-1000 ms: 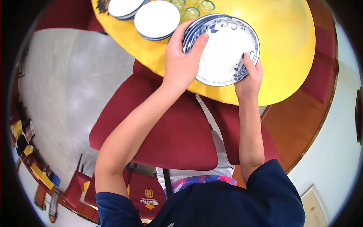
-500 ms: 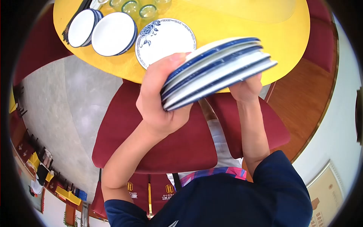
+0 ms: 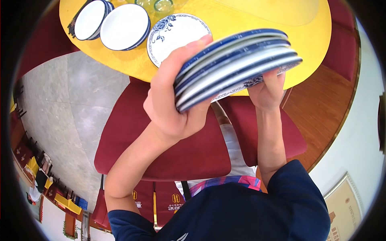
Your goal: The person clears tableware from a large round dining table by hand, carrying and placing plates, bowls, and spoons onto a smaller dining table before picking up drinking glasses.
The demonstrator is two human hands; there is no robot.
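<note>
The head camera looks closely down at held plates (image 3: pixel 237 66).

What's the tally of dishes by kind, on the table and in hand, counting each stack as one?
White dish stacks on the table: 2
Flowered plate face up there: 1
Held plate stack: 1
Total: 4

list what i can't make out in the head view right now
In the head view:
- Held plates: faces mostly hidden, since the stack is seen nearly edge-on.
- Flat plate on the table: partly hidden by the left hand and the held stack.
- Green glasses: cut off by the top edge.
- Chair-back lettering: too small to read.
</note>
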